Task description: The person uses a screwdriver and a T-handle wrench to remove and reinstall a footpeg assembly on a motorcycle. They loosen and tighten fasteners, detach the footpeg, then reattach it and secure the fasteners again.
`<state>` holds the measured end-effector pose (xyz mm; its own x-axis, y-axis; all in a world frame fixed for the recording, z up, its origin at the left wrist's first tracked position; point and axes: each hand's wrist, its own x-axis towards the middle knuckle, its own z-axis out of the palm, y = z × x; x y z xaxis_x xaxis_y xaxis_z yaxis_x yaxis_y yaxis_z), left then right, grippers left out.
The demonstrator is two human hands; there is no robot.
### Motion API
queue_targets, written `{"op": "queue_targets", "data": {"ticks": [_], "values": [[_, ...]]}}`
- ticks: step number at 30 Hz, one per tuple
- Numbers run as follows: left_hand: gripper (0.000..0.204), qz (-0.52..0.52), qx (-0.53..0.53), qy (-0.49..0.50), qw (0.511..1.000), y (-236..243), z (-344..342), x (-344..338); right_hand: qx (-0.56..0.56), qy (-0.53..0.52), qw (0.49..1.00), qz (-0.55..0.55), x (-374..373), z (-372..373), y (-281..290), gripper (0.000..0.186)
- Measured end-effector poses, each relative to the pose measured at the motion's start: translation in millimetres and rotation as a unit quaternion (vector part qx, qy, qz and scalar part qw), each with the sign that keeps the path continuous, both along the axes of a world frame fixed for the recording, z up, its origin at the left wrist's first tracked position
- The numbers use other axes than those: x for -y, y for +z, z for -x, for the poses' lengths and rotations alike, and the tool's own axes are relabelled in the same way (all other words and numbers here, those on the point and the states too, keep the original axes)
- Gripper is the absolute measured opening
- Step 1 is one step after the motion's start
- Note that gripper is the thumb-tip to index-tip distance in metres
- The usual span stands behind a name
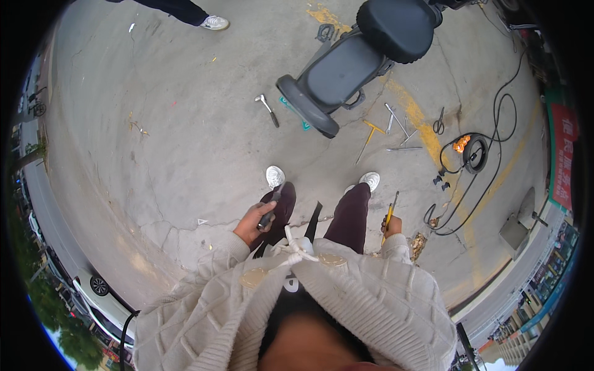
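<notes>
My left hand (252,224) is closed around a dark-handled tool (266,217) with a metal end, held beside my left thigh. My right hand (391,226) grips a slim yellow-handled screwdriver (389,213), pointing upward, outside my right leg. Ahead stands a black two-wheeled scooter (337,71) with a rear box (393,28). On the pavement near it lie a ratchet (267,110), a yellow T-handled wrench (367,139), metal wrenches (392,117) and scissors (439,122).
At right, a long black hose (495,123) winds around a tyre-like ring (475,154), an orange item (461,143) and a metal box (513,234). Another person's leg and shoe (215,23) are at the top left. A white car (102,297) is at lower left, beyond the kerb.
</notes>
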<state>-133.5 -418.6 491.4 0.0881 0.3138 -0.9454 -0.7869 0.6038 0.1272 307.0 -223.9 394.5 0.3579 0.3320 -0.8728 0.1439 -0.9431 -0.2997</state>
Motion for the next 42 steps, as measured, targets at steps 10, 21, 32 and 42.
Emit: {"op": "queue_targets", "data": {"ticks": [10, 21, 32, 42], "values": [[0.027, -0.036, -0.223, 0.420, 0.879, 63.9, 259.3, 88.8, 0.093, 0.489, 0.868, 0.004, 35.2, 176.9, -42.2, 0.038], [0.037, -0.109, -0.075, 0.272, 0.953, 139.7, 360.9, -99.1, 0.076, 0.461, 0.880, 0.082, 50.8, 320.3, -83.3, 0.027], [0.030, -0.084, -0.037, -0.026, 0.995, 125.5, 417.6, -300.3, 0.057, 0.125, 0.982, 0.133, 81.3, 368.1, -21.6, 0.024], [0.027, -0.068, 0.022, -0.237, 0.969, 78.5, 497.4, -513.3, 0.021, 0.437, 0.851, 0.290, 141.6, 527.6, -15.2, 0.021]]}}
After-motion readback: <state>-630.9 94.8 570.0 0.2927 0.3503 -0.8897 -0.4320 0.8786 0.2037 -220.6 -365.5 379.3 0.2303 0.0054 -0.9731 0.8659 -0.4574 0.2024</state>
